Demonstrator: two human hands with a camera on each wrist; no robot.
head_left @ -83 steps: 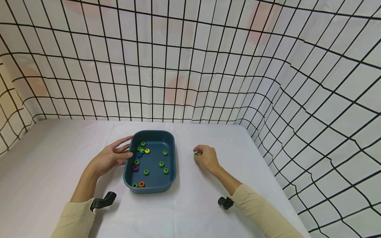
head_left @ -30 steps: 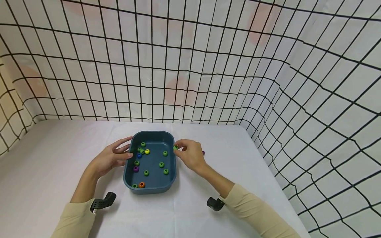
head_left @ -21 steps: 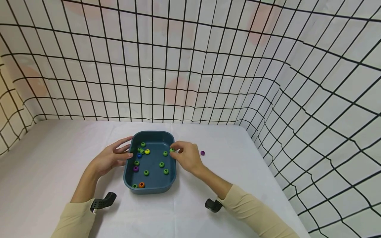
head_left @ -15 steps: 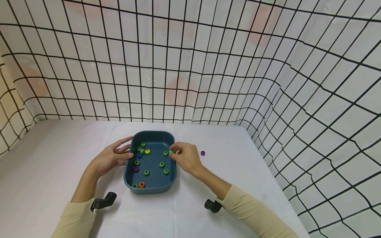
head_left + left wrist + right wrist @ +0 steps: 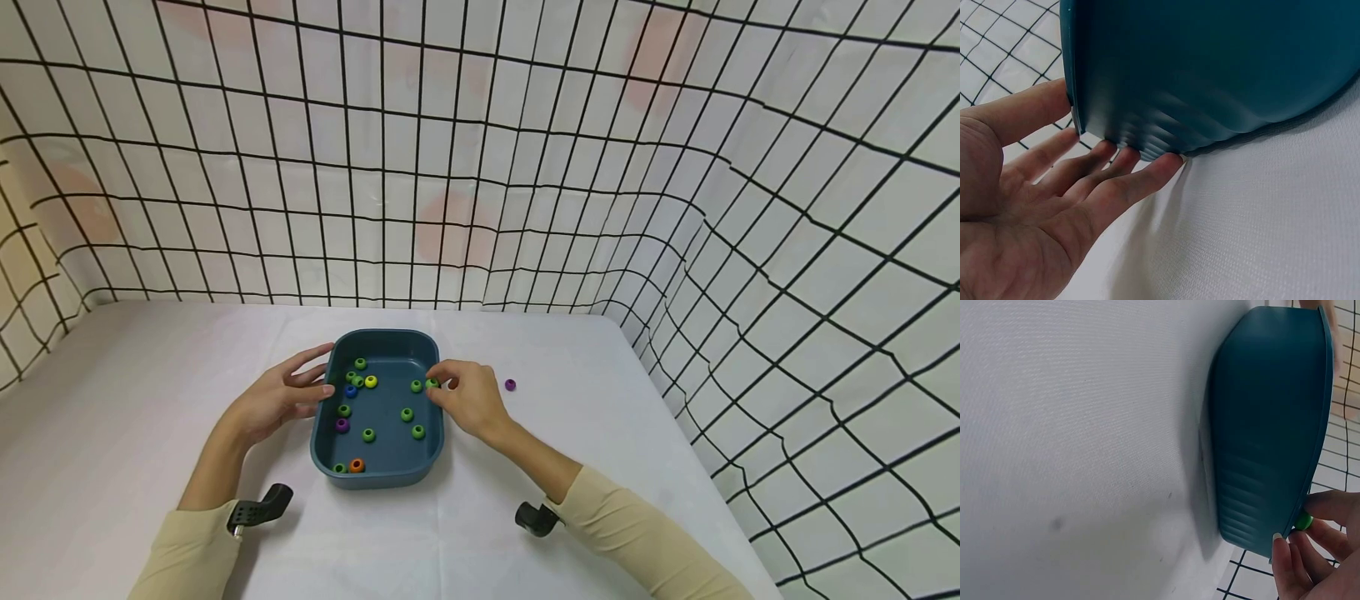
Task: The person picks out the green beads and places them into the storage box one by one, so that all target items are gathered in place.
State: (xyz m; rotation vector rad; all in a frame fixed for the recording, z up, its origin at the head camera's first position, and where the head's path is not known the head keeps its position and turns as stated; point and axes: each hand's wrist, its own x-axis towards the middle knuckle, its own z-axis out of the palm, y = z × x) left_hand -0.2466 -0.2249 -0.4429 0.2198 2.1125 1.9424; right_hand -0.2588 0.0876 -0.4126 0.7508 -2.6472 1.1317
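Observation:
A blue-green rectangular tray (image 5: 382, 481) with rounded corners stands on the white-covered table. My left hand (image 5: 272, 400) is at its left side; in the left wrist view the spread, mostly straight fingers (image 5: 1119, 187) touch the outer wall and the thumb meets the rim. At the right rim, my right hand (image 5: 472, 400) pinches a green bead (image 5: 432, 383) between thumb and fingers, just inside the tray. The right wrist view shows this green bead (image 5: 1303, 520) by the rim, partly hidden by the fingers. Several green beads, plus a yellow bead (image 5: 371, 382), lie inside.
Also in the tray are a blue bead (image 5: 351, 390), a purple bead (image 5: 342, 426) and an orange bead (image 5: 357, 465). Another purple bead (image 5: 510, 385) lies on the table (image 5: 510, 533) right of my right hand. Black wire mesh (image 5: 420, 200) borders the back and sides.
My right hand picked up the green bead from the table and carried it left over the tray's right rim, uncovering the purple bead. It then lowered slightly. My left hand stayed put.

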